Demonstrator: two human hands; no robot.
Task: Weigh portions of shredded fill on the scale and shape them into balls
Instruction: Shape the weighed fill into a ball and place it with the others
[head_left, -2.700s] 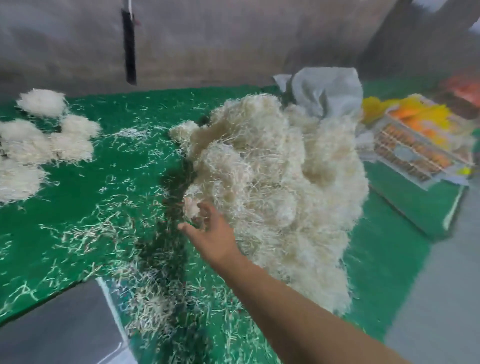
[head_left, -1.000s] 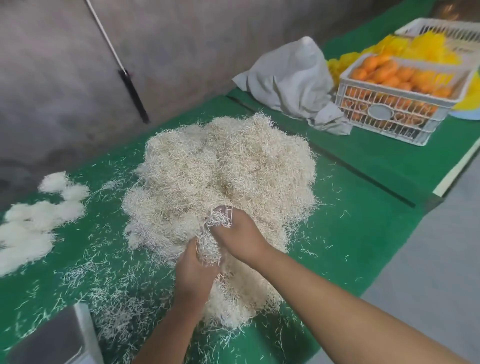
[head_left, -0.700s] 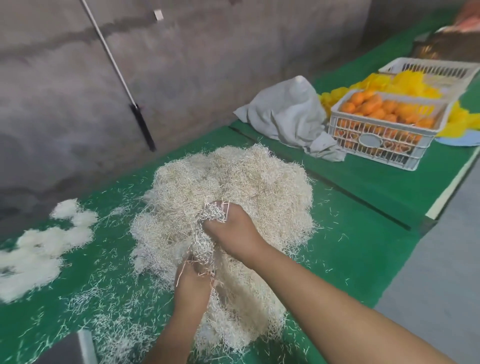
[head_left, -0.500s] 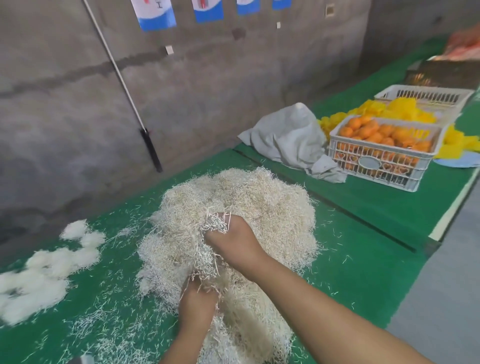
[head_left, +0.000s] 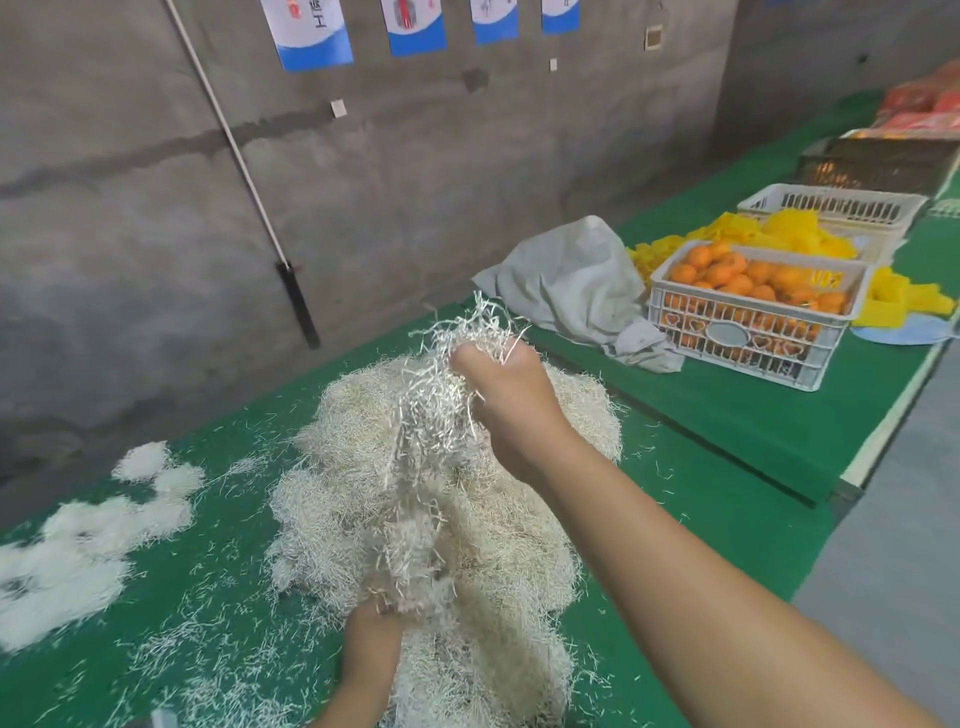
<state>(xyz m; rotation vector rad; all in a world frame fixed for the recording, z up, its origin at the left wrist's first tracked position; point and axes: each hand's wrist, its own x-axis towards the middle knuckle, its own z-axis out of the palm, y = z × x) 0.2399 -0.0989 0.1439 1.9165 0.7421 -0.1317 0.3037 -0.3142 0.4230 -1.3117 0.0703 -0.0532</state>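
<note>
Table (head_left: 737, 415), green-covered, runs along a grey wall; scattered shreds over its near part. Pile (head_left: 519, 519) of pale shredded fill, centre of table, directly under both hands. Balls (head_left: 78, 551), a white cluster, lie well apart to the left of the pile. Crate (head_left: 748, 332) of oranges and a grey cloth (head_left: 571, 286) stand well apart to the right. Strand (head_left: 431, 441): a stretched hank of fill, long axis near vertical, running between the hands. Right hand (head_left: 506, 400), uppermost, fingers clenched on the strand's top tuft above the pile. Left hand (head_left: 371, 644), lower and nearer the person, fingers buried in shreds, apparently gripping the strand's foot. Scale not identifiable in view. Judgement: a portion is being pulled free upward; the right hand carries it.
</note>
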